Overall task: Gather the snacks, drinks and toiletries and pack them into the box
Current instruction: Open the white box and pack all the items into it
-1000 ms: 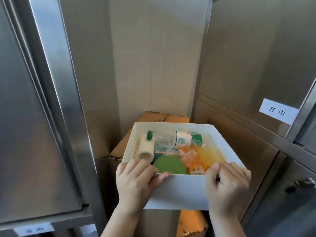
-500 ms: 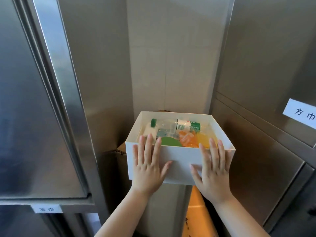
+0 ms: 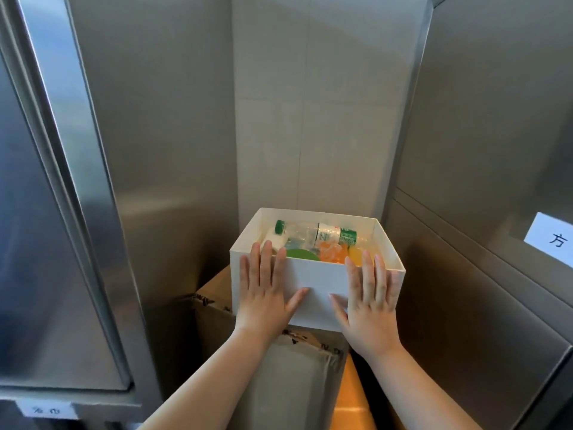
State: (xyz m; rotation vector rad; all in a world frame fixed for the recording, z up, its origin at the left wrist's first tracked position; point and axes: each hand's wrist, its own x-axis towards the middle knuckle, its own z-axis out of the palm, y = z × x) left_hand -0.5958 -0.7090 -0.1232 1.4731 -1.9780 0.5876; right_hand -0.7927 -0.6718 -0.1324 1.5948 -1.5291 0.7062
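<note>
A white open box (image 3: 316,283) sits on top of a brown cardboard carton (image 3: 214,290) in a narrow corner. Inside lie a clear bottle with a green cap and green label (image 3: 316,232), a white tube (image 3: 274,240), a green round lid (image 3: 302,254) and orange wrapped snacks (image 3: 333,256). My left hand (image 3: 265,290) lies flat against the box's near wall with straight fingers. My right hand (image 3: 367,296) presses flat on the same wall, further right. Neither hand holds anything.
Stainless steel cabinet doors close in on the left (image 3: 62,212) and right (image 3: 483,181), the right one with a white paper label (image 3: 552,237). A pale tiled wall (image 3: 310,119) stands behind the box. An orange carton (image 3: 353,395) sits below.
My hands let go of the box's near rim and now lie flat on its front wall. The box has moved away from me, deeper onto the carton.
</note>
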